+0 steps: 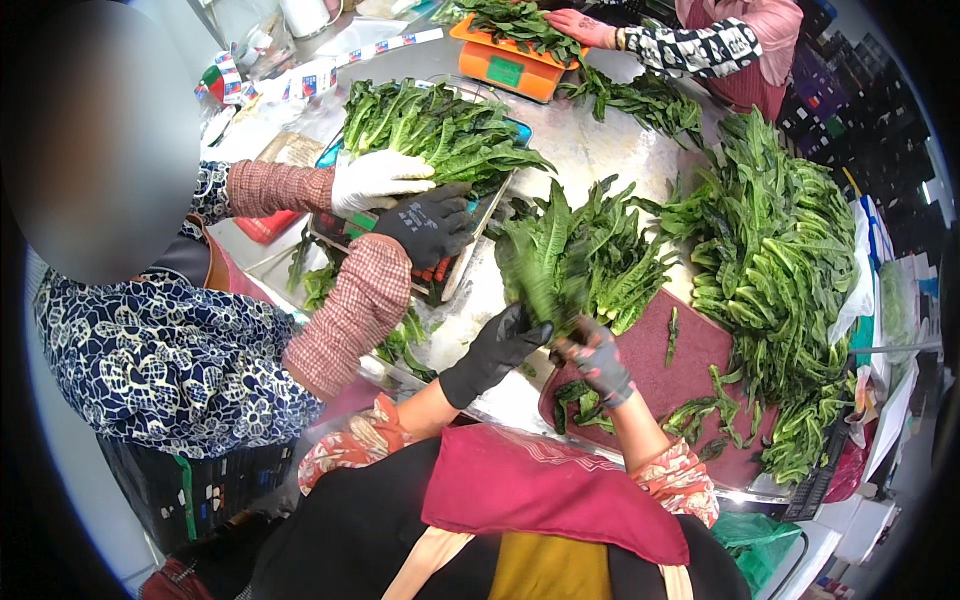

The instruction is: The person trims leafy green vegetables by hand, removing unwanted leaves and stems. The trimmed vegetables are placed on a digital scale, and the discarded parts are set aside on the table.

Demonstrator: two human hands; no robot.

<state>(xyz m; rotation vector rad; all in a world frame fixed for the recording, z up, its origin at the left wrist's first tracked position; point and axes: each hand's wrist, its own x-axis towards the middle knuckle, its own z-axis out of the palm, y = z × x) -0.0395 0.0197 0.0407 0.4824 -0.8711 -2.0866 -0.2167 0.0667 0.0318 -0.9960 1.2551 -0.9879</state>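
Note:
My left hand [504, 346], in a black glove, grips the lower end of a head of leafy greens [541, 281], whose upper leaves are blurred by motion. Close beside that stem end is my right hand [602, 364], in a grey glove with pinkish patches; its fingers are bent and blurred, and whether they pinch the stem is unclear. Just beyond both hands, a pile of long-leaf greens [622, 277] rests at the edge of a maroon board [694, 334]. Loose leaves [581, 405] lie on the board under my right wrist.
A tall heap of greens [780, 277] fills the right side of the metal table [592, 146]. To the left, a co-worker's gloved hands [405, 202] press greens [427, 131] on a scale. Across the table, another person's gloved hand [581, 28] touches greens on an orange scale [514, 71].

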